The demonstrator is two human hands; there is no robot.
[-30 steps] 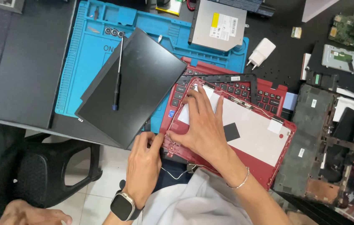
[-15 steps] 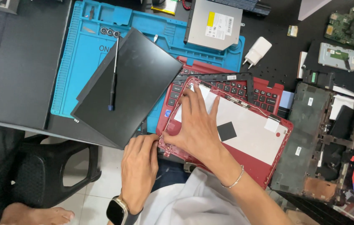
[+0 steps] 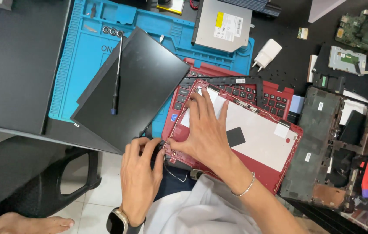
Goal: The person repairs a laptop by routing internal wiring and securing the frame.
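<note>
- Screen panel (image 3: 136, 86) already out, lying on the blue mat (image 3: 75, 65) (screwdriver (image 3: 115, 82) on top).
- Right hand (image 3: 205, 130) presses flat, fingers spread, on the red lid (image 3: 262, 143); left hand (image 3: 138, 182) pinches its corner cable, seemingly not yet freed.

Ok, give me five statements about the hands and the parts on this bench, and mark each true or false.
1. The right hand lies flat on the red laptop lid. True.
2. The left hand holds the screwdriver. False: the screwdriver lies on the black screen panel, and the left hand is at the lid's corner.
3. The left wrist bears a watch. True.
4. The white charger plug rests on the blue mat. False: it lies beside the mat, on the dark table.
5. A silver optical drive lies beyond the lid. True.
</note>
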